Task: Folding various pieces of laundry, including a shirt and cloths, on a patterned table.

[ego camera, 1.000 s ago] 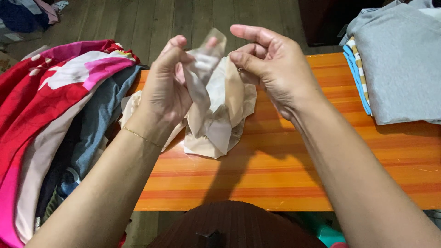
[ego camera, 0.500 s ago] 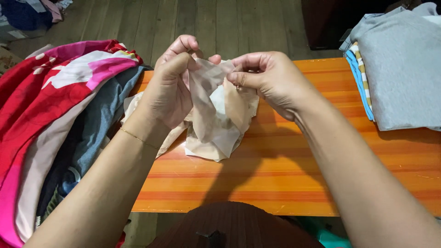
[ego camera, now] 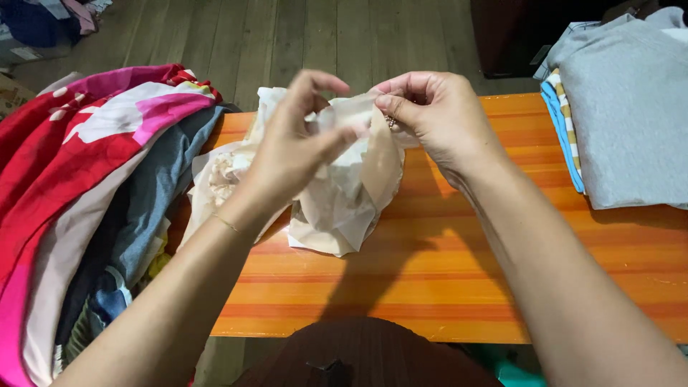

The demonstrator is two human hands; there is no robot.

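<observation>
A thin beige garment with sheer panels lies bunched on the orange striped table. My left hand hovers over its left side, fingers spread and blurred, thumb and fingertips touching the fabric near the top edge. My right hand pinches the garment's upper right edge between thumb and forefinger and lifts it slightly. A lacy cream part of the garment spreads toward the left pile.
A heap of clothes in red, pink, white and grey-blue fills the left side. A stack of folded grey and striped garments sits at the table's right end. Wooden floorboards lie beyond the table.
My left hand has released its pinch and opened, moving right across the fabric. My right hand keeps its grip on the top edge. More lacy fabric shows at the left.
</observation>
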